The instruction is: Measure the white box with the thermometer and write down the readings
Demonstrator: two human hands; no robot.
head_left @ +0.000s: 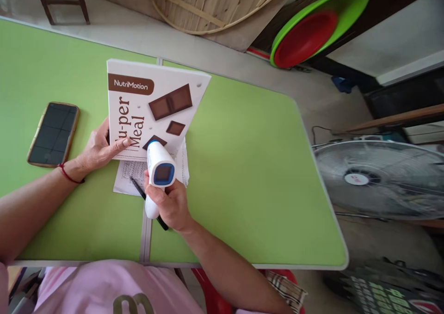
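Note:
My left hand (102,145) grips the lower left edge of a white box (166,80) printed "NutriMotion" and "Meal" with chocolate pieces, its thumb lying on the front. The box is tilted up off the table. In my right hand (173,205) is a white and blue infrared thermometer (160,166), fingers wrapped round its handle. Its nose points at the box's lower front, and its small screen looks dark. Beneath them lie a sheet of paper with writing (128,184) and a black pen (138,187), both partly covered.
A smartphone (53,133) in a worn case lies left on the green folding table (249,175). Beyond the right edge stands a large fan (357,179). Green and red basins (305,39), a round wooden board (208,2) and a wooden stool (64,2) are past the far edge.

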